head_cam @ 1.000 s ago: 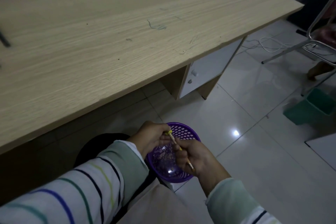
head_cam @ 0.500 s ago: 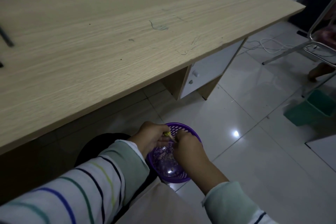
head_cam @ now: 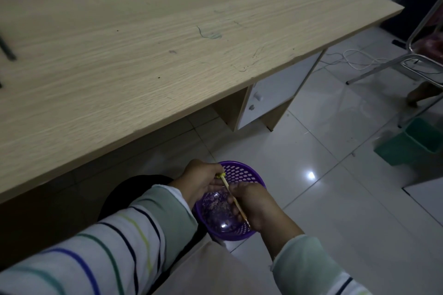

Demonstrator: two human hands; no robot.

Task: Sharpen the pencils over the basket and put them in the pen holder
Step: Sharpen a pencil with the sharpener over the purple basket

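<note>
A purple perforated basket sits on my lap below the desk edge, with shavings in its bottom. Over it my left hand pinches a small yellow sharpener. A thin pale pencil runs from the sharpener down to the right, and my right hand grips its shaft. The pencil's tip is inside the sharpener and hidden. The pen holder is not in view.
A wide wooden desk fills the upper left, with a white cabinet door under its right end. A green bin, metal chair legs and a white cable lie on the tiled floor at the right.
My right hand turned over the pencil half a second ago, hiding it, and has now rolled back so the shaft shows again. The left hand and the basket stayed in place.
</note>
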